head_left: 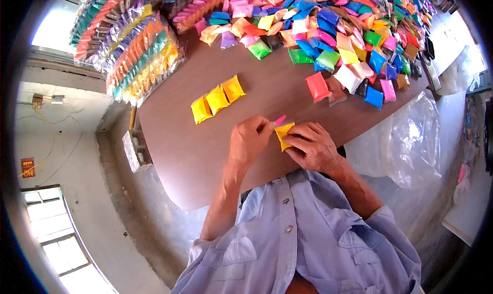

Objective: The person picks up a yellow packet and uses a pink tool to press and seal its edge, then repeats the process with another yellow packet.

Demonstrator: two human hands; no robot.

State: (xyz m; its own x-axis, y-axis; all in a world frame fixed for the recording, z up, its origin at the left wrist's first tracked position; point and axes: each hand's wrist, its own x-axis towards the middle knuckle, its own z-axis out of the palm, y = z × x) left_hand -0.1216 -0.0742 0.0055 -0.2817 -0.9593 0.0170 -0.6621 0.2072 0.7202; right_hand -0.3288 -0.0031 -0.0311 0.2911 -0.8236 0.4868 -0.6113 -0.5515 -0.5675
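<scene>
My right hand (313,146) grips a small yellow packet (284,135) with clear film at its top edge, just above the table's near side. Close beside it, my left hand (251,139) is closed in a pinch. A narrow bright pink piece (280,120) pokes out from the left fingertips, right by the packet's upper edge; its kind is too small to make out. Further up the table lie three more yellow packets (217,99) in a slanting row, touching or nearly so. The palm sides of both hands are hidden.
A large heap of packets in many colours (328,32) covers the far right of the brown table (169,140). Clear bags of sorted packets (138,52) stand at the far left. Clear plastic sheeting (405,140) hangs beside the right edge. A window (56,227) is at lower left.
</scene>
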